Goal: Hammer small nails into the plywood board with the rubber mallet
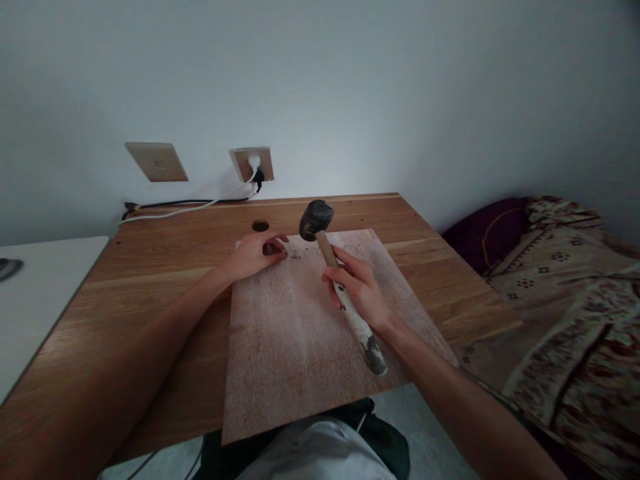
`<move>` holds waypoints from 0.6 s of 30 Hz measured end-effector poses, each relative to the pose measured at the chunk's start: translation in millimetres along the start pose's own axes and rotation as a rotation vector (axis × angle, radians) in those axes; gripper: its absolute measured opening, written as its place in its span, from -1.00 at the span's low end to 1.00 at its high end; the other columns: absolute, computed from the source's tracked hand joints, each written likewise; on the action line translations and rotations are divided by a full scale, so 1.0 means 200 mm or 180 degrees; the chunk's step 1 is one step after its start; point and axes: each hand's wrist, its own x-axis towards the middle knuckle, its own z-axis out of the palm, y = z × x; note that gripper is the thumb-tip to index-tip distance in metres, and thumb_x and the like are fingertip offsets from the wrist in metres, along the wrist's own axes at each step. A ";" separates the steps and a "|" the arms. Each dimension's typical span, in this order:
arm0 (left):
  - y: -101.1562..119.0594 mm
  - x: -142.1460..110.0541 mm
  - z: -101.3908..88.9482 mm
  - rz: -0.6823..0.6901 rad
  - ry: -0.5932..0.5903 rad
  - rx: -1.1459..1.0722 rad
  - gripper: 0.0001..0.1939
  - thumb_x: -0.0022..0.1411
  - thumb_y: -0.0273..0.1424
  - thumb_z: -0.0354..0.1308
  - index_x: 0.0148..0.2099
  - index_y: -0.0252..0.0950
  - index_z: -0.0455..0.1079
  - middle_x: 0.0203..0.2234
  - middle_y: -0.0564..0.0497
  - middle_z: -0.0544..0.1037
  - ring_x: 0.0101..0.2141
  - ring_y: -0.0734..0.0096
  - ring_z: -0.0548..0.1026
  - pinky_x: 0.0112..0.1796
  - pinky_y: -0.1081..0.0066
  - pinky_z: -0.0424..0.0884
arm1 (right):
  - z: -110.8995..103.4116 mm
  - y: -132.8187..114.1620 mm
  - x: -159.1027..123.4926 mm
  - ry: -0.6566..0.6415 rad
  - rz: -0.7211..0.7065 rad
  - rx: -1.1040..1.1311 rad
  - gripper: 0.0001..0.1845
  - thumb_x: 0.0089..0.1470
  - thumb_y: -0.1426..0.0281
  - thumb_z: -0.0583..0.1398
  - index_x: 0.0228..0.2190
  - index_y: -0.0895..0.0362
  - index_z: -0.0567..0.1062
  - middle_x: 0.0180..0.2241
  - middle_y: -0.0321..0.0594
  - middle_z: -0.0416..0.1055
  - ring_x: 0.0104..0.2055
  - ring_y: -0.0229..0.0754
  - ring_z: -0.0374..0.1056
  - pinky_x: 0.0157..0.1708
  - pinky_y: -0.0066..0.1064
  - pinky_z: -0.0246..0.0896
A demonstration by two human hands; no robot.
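Note:
My right hand [357, 287] is wrapped round the wooden handle of a mallet [357, 327] with a black head, probably rubber. The handle is smeared with white and dark patches, and its head points away from me, above the far edge of a pale reddish-brown board [280, 353]. At the board's far left corner rests my left hand [260, 255], its fingers curled and thumb and fingertips pinched together. Whatever may be between those fingertips is too small to make out. Several small dark marks or bits lie along the board's far edge.
The board lies on a wooden desk [165, 307] with a round cable hole [260, 226]. Cables [190, 208] run along the wall to a socket [260, 163]. A white surface [45, 287] stands at left, patterned bedding [550, 300] at right.

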 end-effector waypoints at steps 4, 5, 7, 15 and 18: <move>0.00 0.00 0.01 -0.0074 0.0123 0.0119 -0.64 0.18 -0.39 0.34 0.04 -0.24 0.51 -0.25 0.02 0.71 -0.29 0.32 0.63 -0.20 0.34 0.52 | 0.05 -0.03 0.03 -0.0352 -0.0053 -0.0035 -0.49 0.12 0.30 0.23 0.11 0.11 0.51 -0.54 -0.45 0.37 -0.70 -0.34 0.21 -0.72 -0.45 0.04; 0.00 0.00 0.01 -0.0085 0.0150 0.0152 -0.64 0.18 -0.37 0.36 0.04 -0.24 0.51 -0.26 0.01 0.70 -0.30 0.32 0.62 -0.21 0.33 0.52 | 0.06 -0.01 0.04 -0.0389 -0.0066 -0.0006 -0.47 0.12 0.30 0.22 0.13 0.11 0.50 -0.55 -0.46 0.36 -0.71 -0.34 0.21 -0.72 -0.45 0.04; 0.00 0.00 0.01 -0.0096 0.0193 0.0159 -0.64 0.18 -0.35 0.37 0.03 -0.26 0.52 -0.28 0.00 0.71 -0.30 0.28 0.63 -0.21 0.31 0.53 | 0.07 0.05 0.05 -0.0413 -0.0049 0.0053 -0.47 0.12 0.30 0.22 0.13 0.11 0.49 -0.56 -0.46 0.35 -0.72 -0.33 0.20 -0.73 -0.45 0.03; -0.03 0.00 0.00 -0.0044 0.0169 0.0120 -0.54 0.17 -0.34 0.38 0.12 -0.26 0.51 -0.24 -0.05 0.74 -0.22 0.16 0.69 -0.11 0.22 0.55 | 0.09 0.15 0.05 -0.0448 -0.0056 0.0118 -0.48 0.14 0.29 0.19 0.14 0.11 0.48 -0.59 -0.48 0.33 -0.72 -0.32 0.19 -0.72 -0.44 0.04; -0.04 0.00 0.01 -0.0024 0.0169 0.0085 -0.59 0.18 -0.29 0.37 0.07 -0.26 0.53 -0.20 -0.08 0.74 -0.19 0.13 0.69 -0.10 0.19 0.56 | 0.09 0.14 0.05 -0.0518 -0.0059 0.0050 -0.48 0.16 0.30 0.19 0.14 0.11 0.48 -0.59 -0.48 0.34 -0.72 -0.32 0.19 -0.71 -0.45 0.06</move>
